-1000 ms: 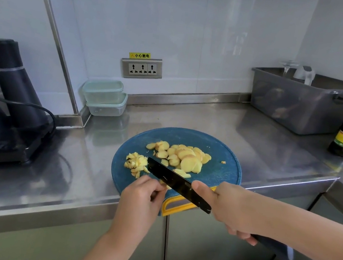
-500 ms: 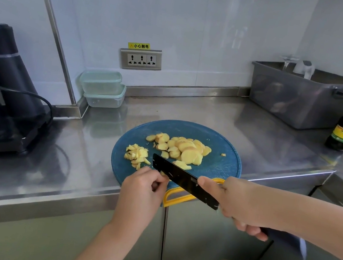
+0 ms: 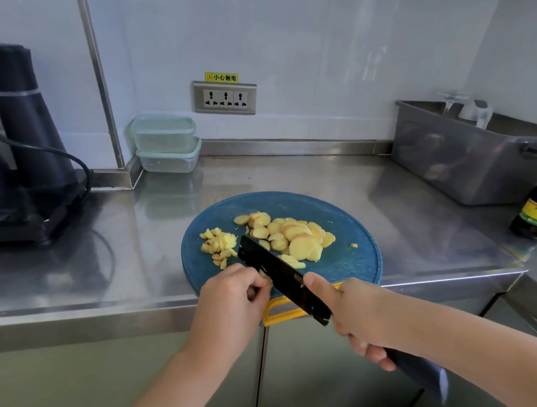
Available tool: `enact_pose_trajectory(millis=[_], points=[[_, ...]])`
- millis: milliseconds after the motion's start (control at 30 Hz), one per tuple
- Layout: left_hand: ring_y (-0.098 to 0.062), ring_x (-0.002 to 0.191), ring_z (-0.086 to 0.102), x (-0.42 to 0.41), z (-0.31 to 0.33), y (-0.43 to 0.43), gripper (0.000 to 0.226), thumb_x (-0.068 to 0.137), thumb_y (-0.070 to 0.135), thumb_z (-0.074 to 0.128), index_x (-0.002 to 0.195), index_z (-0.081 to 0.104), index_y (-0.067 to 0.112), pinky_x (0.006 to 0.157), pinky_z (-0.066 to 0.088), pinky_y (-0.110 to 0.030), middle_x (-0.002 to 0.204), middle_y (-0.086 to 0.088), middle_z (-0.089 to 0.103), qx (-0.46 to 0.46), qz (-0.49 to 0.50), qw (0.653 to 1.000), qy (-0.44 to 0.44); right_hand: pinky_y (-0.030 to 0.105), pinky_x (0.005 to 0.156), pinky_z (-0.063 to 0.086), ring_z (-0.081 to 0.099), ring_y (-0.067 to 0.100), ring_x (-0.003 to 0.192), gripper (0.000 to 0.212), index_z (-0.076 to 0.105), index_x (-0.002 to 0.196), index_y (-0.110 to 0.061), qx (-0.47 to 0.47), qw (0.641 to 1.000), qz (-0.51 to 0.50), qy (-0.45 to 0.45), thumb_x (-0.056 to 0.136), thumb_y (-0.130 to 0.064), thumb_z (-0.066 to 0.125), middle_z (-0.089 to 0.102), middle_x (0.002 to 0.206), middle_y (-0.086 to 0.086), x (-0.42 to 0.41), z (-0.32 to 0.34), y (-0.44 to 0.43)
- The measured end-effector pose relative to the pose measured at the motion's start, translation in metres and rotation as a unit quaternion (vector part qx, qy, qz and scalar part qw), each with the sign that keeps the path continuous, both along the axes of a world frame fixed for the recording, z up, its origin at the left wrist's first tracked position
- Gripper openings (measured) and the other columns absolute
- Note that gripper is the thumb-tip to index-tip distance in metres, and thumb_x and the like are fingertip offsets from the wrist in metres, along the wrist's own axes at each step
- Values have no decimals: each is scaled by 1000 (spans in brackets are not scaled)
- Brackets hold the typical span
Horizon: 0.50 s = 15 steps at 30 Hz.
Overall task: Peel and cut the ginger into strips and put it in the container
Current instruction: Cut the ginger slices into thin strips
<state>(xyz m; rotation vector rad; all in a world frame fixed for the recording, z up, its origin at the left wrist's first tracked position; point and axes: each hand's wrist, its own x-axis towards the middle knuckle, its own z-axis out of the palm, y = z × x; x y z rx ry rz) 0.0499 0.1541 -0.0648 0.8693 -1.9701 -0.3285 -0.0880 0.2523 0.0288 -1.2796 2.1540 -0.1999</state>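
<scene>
Left hand (image 3: 232, 299): fingers curled, tips down on the board (image 3: 356, 226) against the flat of the blade. They pinch a pale-yellow piece (image 3: 262, 272), which is mostly hidden.

Right hand (image 3: 360, 314), at 3 o'clock of the left: wrapped round the knife (image 3: 282, 277) handle, with the index finger laid straight along the blade. Blade matte black, rectangular, edge down on the board.

Ginger: a heap of small cut bits (image 3: 218, 244) at 11 o'clock of the left hand, just beside the blade tip. Round flat slices (image 3: 290, 236), overlapping, at 1 o'clock beyond the blade.

Board is a blue disc, knife-scored, with a yellow loop handle at 6 o'clock, overhanging the brushed steel counter (image 3: 300, 180).

Two stacked clear containers (image 3: 163, 141) with pale green lids stand at 11 o'clock, well apart from the board, against the wall.
</scene>
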Motion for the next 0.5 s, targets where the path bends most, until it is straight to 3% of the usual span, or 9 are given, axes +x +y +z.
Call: enact_pose_trajectory(millis=[200,300,367,433,500], points=[[-1,50,45,-1,-2,1,16,70,1,80,63,68,10,49,42,-16,59,7,55,0,7,1000,16,27,46,35,41,15,42,55,42,65,-20,30,999,-34,-25,98,-60,25,45,53,3,-19,7,22],[-5,50,47,-1,-3,2,16,72,3,79,64,69,12,49,43,-20,60,8,56,5,6,1000,23,19,38,35,38,12,30,66,38,60,-16,114,984,-75,-111,91,-71,21,41,39,-1,-21,4,21],[-5,50,47,-1,-2,3,17,72,3,79,64,68,12,49,43,-20,60,9,56,3,8,1000,22,17,36,32,35,12,29,68,42,60,-14,97,979,-97,-151,88,-74,28,38,36,-2,-22,2,26],[-5,50,46,-2,-2,3,17,72,3,80,64,67,13,48,43,-19,59,10,55,1,10,1000,19,23,41,32,36,14,34,64,50,67,-13,48,987,-82,-132,90,-70,32,42,43,0,-22,-1,27],[-7,49,45,-2,-2,1,18,71,4,80,63,67,12,48,41,-18,58,9,54,0,13,1000,15,29,45,42,42,19,41,61,53,90,-12,78,996,-37,-25,95,-65,24,48,59,8,-16,-2,27]])
